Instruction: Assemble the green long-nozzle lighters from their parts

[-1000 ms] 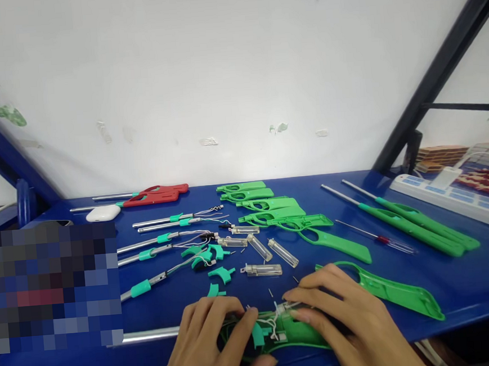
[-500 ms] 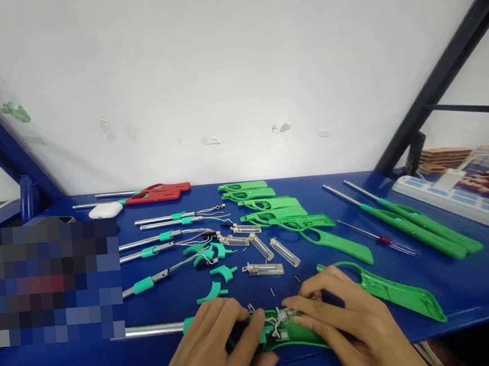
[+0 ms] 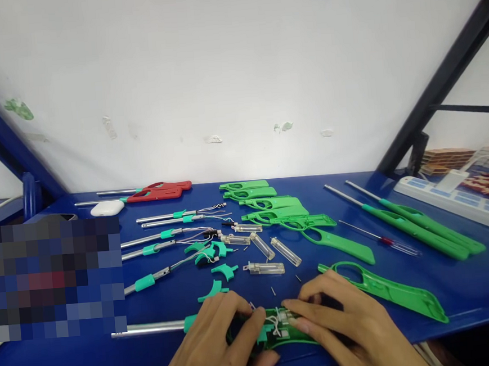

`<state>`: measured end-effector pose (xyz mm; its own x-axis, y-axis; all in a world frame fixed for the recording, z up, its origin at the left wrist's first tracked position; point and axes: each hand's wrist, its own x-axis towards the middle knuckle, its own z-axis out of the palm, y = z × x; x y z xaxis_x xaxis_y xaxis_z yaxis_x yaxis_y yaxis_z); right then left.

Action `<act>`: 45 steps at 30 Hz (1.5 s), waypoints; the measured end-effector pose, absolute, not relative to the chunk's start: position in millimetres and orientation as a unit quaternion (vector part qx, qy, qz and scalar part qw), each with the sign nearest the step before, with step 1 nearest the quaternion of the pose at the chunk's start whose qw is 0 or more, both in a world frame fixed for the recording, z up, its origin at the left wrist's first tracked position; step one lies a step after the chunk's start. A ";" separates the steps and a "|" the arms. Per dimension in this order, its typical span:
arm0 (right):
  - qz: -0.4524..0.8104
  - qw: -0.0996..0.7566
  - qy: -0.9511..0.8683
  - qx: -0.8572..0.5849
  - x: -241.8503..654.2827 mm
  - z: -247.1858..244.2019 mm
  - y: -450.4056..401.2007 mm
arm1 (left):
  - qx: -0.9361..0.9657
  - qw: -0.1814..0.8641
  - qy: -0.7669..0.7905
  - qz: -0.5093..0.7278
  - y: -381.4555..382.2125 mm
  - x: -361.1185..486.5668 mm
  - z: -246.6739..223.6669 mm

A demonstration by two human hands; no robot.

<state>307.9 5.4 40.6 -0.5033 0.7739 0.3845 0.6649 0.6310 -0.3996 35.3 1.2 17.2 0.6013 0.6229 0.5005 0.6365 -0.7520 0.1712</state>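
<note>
A green lighter half-shell (image 3: 296, 337) lies at the table's front edge, with a metal tube (image 3: 154, 328), a teal trigger (image 3: 264, 334), white wires (image 3: 275, 322) and a clear fuel tank (image 3: 282, 315) in it. My left hand (image 3: 219, 343) is closed round the shell's tube end, fingertips beside the trigger. My right hand (image 3: 344, 324) is closed, its fingertips pressing on the clear tank at the shell's handle part. Right of it lies a matching empty green half-shell (image 3: 401, 292). Two small screws (image 3: 273, 291) lie just beyond my hands.
Clear tanks (image 3: 266, 268), teal triggers (image 3: 224, 272), metal tubes with wires (image 3: 148, 250) and green shells (image 3: 338, 243) cover the middle. Red lighters (image 3: 156, 194) lie back left; green lighters (image 3: 417, 228), a red-and-clear screwdriver (image 3: 387, 241) and a power strip (image 3: 457, 197) are right.
The fingers of my right hand have shifted slightly over the clear tank, which now sits lower in the shell. My left hand has barely moved.
</note>
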 end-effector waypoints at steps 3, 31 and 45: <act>0.079 0.308 -0.854 -0.412 306.1 38.6 7.1 | -0.895 0.018 -0.353 -0.274 3.0 35.3 16.2; 0.092 0.348 -0.843 -0.400 309.3 33.0 12.2 | -0.896 0.001 -0.361 -0.259 2.5 37.5 20.9; 0.131 0.314 -0.848 -0.406 309.1 37.7 10.4 | -0.898 0.020 -0.350 -0.266 3.0 39.1 23.0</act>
<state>309.1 10.4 37.7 -0.4731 0.7712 0.4259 0.6061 0.6357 -0.4779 39.1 3.0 23.0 0.6143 0.6175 0.4914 0.6382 -0.7549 0.1508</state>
